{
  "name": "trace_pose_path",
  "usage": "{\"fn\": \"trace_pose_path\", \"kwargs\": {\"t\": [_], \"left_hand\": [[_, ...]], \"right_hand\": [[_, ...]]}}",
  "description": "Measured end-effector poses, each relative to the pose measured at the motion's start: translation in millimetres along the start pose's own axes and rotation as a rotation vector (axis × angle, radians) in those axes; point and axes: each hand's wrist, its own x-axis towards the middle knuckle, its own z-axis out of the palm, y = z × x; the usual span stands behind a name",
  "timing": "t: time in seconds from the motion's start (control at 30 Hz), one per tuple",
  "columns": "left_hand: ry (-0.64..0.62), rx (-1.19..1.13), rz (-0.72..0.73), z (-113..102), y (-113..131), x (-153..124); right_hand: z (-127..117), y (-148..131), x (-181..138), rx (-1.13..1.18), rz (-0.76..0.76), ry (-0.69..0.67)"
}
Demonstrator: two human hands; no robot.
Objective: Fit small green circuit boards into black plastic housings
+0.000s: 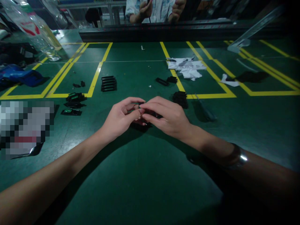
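My left hand and my right hand meet over the middle of the green table. Fingertips of both are pinched together around a small black part, mostly hidden by the fingers. Below them a dark piece shows near the tabletop; whether it is held, I cannot tell. To the right of my right hand lies a small heap of black parts, with a screwdriver beside it. Left of my left hand are several black pieces, one with a green face.
Black slotted parts stand in a row ahead. Crumpled white paper lies farther right. Plastic bottles and a blue object stand left; a blurred-out flat item is nearer. A black rail crosses the back, another person's hands beyond.
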Motion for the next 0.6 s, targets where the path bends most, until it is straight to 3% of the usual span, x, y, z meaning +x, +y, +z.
{"fn": "trace_pose_path", "kwargs": {"t": [0.47,0.6], "left_hand": [[-0.012,-0.044,-0.035,-2.0,-0.8,3.4],[0.0,-0.049,-0.011,-1.4,-1.6,3.2]], "right_hand": [[0.8,-0.2,-2.4,0.033,0.012,-0.004],[-0.4,-3.2,-1.4,0.099,0.141,-0.011]]}}
